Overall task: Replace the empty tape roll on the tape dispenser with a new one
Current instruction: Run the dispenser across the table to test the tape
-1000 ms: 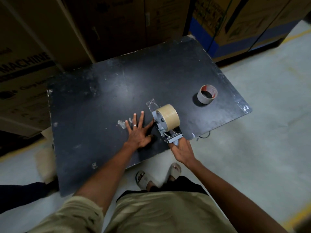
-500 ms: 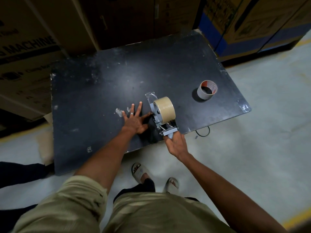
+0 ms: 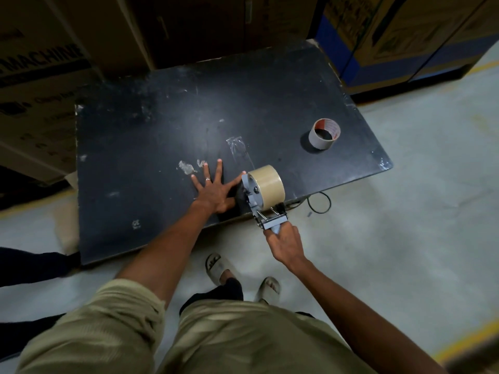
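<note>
Dispenser (image 3: 255,197) pulled nearer table (image 3: 140,147) edge, tape (image 3: 267,184) mounted.

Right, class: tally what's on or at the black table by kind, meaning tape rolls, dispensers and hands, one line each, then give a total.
Tape rolls: 2, a full roll on the dispenser and an empty core lying apart
Dispensers: 1, the dispenser
Hands: 2, left hand flat on the table, right hand gripping the dispenser's handle
Total: 5

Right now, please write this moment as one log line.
new tape roll: on dispenser | right hand: grips handle | left hand: flat on table | empty roll: on table
</note>
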Available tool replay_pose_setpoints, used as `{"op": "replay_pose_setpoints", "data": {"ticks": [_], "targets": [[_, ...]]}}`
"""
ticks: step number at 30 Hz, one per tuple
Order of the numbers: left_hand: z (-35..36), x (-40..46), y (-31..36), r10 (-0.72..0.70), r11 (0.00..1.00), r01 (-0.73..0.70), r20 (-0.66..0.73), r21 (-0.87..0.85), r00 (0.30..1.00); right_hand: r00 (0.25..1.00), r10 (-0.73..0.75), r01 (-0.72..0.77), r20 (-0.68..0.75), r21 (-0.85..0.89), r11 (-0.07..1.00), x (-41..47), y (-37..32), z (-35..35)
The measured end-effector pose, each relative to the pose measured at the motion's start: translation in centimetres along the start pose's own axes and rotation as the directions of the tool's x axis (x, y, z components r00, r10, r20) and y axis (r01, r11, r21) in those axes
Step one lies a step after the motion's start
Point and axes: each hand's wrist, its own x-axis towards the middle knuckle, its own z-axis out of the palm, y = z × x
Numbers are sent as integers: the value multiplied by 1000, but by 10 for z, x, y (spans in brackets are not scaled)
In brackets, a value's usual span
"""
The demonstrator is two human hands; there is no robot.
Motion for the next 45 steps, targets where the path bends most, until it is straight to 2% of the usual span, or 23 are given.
{"op": "replay_pose_setpoints", "data": {"ticks": [4,8,18,24,34,39,45], "targets": [[27,-24,8,20,1000,-21,-72,-16,997,999,12,-15,36,87,996,0,-2,0],[33,-30,16,-11,1000,10,-75,-14,997,980,83,-129,183,261,957,7,-6,-6],[26,-32,13,-2,997,-2,-43,-83,999,981,89,-151,170,396,906,8,-3,0],[20,-33,17,-19,996,18,-16,-90,1000,985,46,-109,167,392,913,3,3,-1],[15,-34,20,-22,997,23,9,-79,1000,985,54,-104,162,317,943,-19,36,0],[14,-34,22,-44,997,45,26,-63,999,981,100,-154,169,345,926,-28,39,0],[8,-35,25,-47,995,50,35,-85,998,985,81,-129,153,334,934,-31,40,-2]]}}
